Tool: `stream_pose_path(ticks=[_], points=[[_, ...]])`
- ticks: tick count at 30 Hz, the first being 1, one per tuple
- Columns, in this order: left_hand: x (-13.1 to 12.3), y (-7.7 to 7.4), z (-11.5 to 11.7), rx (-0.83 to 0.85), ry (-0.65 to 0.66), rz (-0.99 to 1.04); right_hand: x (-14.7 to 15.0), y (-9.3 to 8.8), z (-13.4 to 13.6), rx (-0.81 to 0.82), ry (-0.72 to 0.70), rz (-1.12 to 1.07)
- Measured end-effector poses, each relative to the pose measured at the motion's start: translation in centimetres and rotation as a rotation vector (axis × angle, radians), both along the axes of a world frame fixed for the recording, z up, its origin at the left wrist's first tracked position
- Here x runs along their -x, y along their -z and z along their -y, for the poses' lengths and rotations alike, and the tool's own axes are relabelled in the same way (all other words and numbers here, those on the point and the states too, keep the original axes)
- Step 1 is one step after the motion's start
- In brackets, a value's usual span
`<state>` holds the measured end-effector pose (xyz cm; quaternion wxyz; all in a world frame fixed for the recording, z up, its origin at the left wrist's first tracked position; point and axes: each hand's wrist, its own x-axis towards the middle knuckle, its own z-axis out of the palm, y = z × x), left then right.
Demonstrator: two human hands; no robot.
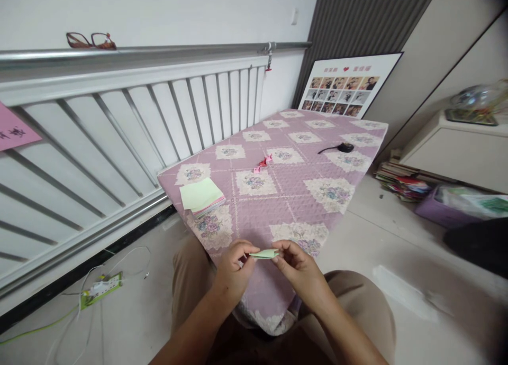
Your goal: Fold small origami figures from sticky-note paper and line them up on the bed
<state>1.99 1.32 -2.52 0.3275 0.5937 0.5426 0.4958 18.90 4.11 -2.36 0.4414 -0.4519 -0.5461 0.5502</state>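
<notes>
A small folded piece of light green paper (264,254) is held level between my hands, over the near corner of the table. My left hand (237,264) pinches its left end between thumb and fingers. At the right end, my right hand (296,262) grips it the same way. Up and to the left lies a stack of coloured paper (202,194), a light green sheet on top and pink and white edges below. Several small folded pink and red paper pieces (262,164) sit in a row farther along the table.
The table wears a purple flowered cloth (257,211). A black tape-measure-like object (345,147) lies on its right side. A white radiator (206,108) runs along the left, with glasses (91,40) on the pipe above. A power strip (102,289) and cables lie on the floor.
</notes>
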Motion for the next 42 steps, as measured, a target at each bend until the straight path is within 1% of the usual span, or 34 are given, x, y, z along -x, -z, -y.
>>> stream_pose_path(ticks=[3, 5, 6, 8, 11, 13, 14, 17, 19, 21, 24, 27, 30, 34, 38, 42], points=[[0.4, 0.6, 0.4, -0.156, 0.014, -0.196, 0.1, 0.3, 0.2, 0.238, -0.010, -0.146], [0.6, 1.3, 0.6, -0.209, 0.052, -0.328, 0.1, 0.6, 0.4, 0.395, -0.020, -0.220], [0.7, 1.7, 0.6, -0.219, 0.064, -0.388, 0.1, 0.9, 0.5, 0.445, -0.017, -0.247], [0.7, 2.7, 0.7, -0.213, 0.085, -0.495, 0.0, 1.5, 0.4, 0.483, -0.006, -0.273], [0.6, 4.4, 0.5, -0.208, 0.114, -0.622, -0.2, 3.0, -0.1, 0.497, 0.003, -0.238], [0.3, 5.6, 0.4, -0.214, 0.142, -0.702, -0.4, 4.0, -0.6, 0.460, 0.004, -0.169], [0.2, 6.1, 0.3, -0.209, 0.153, -0.741, -0.5, 4.6, -0.9, 0.412, 0.004, -0.113], [-0.3, 7.4, 0.3, -0.164, 0.186, -0.851, -0.8, 6.3, -1.5, 0.184, -0.013, 0.125], [-0.6, 7.9, 0.3, -0.129, 0.216, -0.905, -1.0, 7.3, -1.6, 0.016, -0.014, 0.289], [-0.9, 8.2, 0.4, -0.100, 0.260, -0.951, -1.2, 8.0, -1.6, -0.152, -0.002, 0.425], [-1.1, 8.1, 0.5, -0.060, 0.299, -0.994, -1.7, 8.5, -1.5, -0.373, -0.009, 0.562], [-1.3, 7.7, 0.3, -0.010, 0.305, -0.997, -2.6, 8.7, -1.2, -0.512, 0.031, 0.683], [-1.4, 7.3, -0.2, 0.040, 0.324, -0.967, -3.2, 8.9, -0.4, -0.528, 0.114, 0.832], [-1.4, 7.0, -1.1, 0.120, 0.327, -0.877, -3.0, 9.4, 0.8, -0.463, 0.167, 0.985], [-1.3, 6.6, -2.3, 0.241, 0.260, -0.752, -2.3, 9.6, 1.3, -0.377, 0.188, 1.033], [-1.3, 5.8, -3.3, 0.294, 0.316, -0.715, -2.0, 9.5, 1.2, -0.337, 0.193, 1.037]])
